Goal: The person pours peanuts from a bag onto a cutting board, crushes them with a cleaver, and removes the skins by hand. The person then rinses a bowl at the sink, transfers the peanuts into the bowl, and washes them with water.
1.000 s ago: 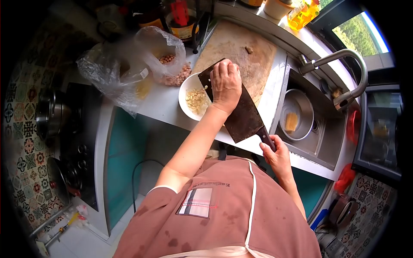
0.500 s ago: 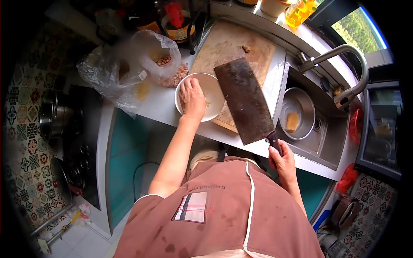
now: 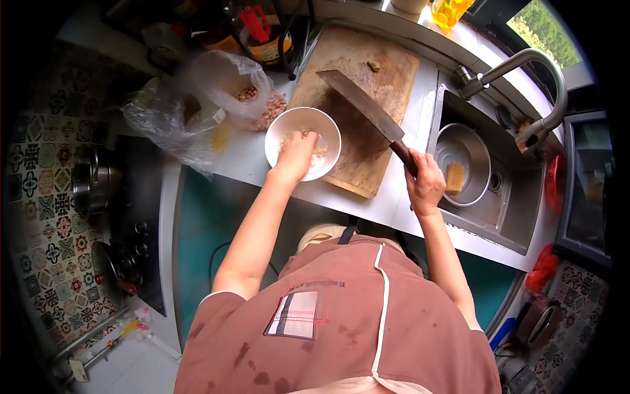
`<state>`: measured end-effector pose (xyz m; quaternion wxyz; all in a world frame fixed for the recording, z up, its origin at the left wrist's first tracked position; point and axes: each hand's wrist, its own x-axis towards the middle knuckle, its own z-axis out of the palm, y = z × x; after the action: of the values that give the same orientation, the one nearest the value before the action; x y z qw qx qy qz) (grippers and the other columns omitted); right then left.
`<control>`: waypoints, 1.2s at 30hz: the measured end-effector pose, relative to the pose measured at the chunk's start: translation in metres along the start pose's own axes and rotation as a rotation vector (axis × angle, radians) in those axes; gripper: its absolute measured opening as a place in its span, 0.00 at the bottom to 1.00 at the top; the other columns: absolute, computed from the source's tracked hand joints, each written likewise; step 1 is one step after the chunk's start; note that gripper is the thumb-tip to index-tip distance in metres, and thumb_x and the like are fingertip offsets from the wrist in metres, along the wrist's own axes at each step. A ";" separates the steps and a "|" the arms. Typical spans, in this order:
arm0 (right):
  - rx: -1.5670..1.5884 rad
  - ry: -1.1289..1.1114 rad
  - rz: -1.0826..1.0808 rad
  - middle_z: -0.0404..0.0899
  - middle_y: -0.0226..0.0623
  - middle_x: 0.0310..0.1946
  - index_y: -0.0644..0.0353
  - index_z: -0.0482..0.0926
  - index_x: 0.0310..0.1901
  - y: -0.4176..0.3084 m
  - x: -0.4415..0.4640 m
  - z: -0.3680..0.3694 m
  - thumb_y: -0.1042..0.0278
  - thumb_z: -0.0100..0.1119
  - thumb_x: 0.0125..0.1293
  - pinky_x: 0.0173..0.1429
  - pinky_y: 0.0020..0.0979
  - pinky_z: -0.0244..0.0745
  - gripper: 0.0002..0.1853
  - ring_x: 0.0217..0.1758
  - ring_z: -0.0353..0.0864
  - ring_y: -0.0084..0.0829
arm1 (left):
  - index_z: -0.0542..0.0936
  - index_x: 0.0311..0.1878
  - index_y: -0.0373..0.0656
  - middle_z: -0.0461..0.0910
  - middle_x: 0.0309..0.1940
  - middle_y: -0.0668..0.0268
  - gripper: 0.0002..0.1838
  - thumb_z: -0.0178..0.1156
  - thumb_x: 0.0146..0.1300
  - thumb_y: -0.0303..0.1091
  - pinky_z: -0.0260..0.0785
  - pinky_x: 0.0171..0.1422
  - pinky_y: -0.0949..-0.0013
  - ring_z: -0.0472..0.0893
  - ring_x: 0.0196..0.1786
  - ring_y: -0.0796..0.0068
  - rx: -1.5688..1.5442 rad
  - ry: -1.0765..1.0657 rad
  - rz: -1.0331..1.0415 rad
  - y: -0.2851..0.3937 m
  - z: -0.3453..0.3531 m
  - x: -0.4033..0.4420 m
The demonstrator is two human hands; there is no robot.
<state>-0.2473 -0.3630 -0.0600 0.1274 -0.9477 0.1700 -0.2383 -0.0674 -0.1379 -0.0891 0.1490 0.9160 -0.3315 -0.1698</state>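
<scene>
My left hand (image 3: 297, 155) reaches into a white bowl (image 3: 275, 128), fingers bent and close together. Their tips are down among small pale bits (image 3: 319, 159), so whatever is between them is hidden. My right hand (image 3: 426, 182) grips the dark handle of a cleaver (image 3: 367, 106). The blade is turned nearly edge-on and hangs over a wooden cutting board (image 3: 357, 174), pointing away to the upper left. A small brownish lump (image 3: 373, 66) lies near the board's far end. The bowl stands at the board's left side, partly covering its edge.
Left of the bowl are clear plastic bags (image 3: 164, 125), one with peanuts (image 3: 270, 113). Bottles (image 3: 268, 43) stand behind. On the right, a sink (image 3: 518, 226) holds a metal basin (image 3: 474, 148) with a sponge (image 3: 455, 176), under a curved faucet (image 3: 556, 85). A stove (image 3: 141, 230) lies at far left.
The cleaver has swung from broadside near the counter's front edge to edge-on above the board, as my right hand rose. My left hand has shifted inside the bowl, where pale bits now show.
</scene>
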 end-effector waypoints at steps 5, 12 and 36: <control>-0.215 0.030 -0.142 0.68 0.27 0.28 0.41 0.75 0.48 0.012 0.006 0.050 0.70 0.60 0.51 0.36 0.32 0.65 0.20 0.32 0.72 0.31 | 0.74 0.39 0.34 0.77 0.37 0.46 0.09 0.55 0.53 0.23 0.67 0.50 0.56 0.76 0.44 0.50 -0.189 0.056 0.073 -0.005 0.005 0.011; -0.006 -0.177 -0.101 0.70 0.32 0.35 0.43 0.73 0.51 0.013 0.014 0.050 0.71 0.64 0.48 0.43 0.35 0.67 0.25 0.40 0.70 0.35 | 0.76 0.43 0.38 0.78 0.38 0.48 0.14 0.59 0.53 0.32 0.68 0.51 0.55 0.77 0.43 0.50 -0.232 -0.045 -0.131 0.004 -0.015 0.022; 1.518 -0.503 1.094 0.68 0.38 0.55 0.52 0.58 0.66 -0.109 0.012 0.044 0.83 0.45 0.45 0.59 0.28 0.62 0.40 0.57 0.66 0.32 | 0.76 0.47 0.49 0.68 0.51 0.60 0.19 0.64 0.50 0.37 0.62 0.57 0.55 0.66 0.57 0.59 0.053 0.178 0.499 0.030 -0.042 -0.002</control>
<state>-0.1870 -0.2611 -0.0576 0.8314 -0.4262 0.3561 0.0173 -0.0683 -0.1525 -0.0394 0.1906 0.8209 -0.5369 -0.0378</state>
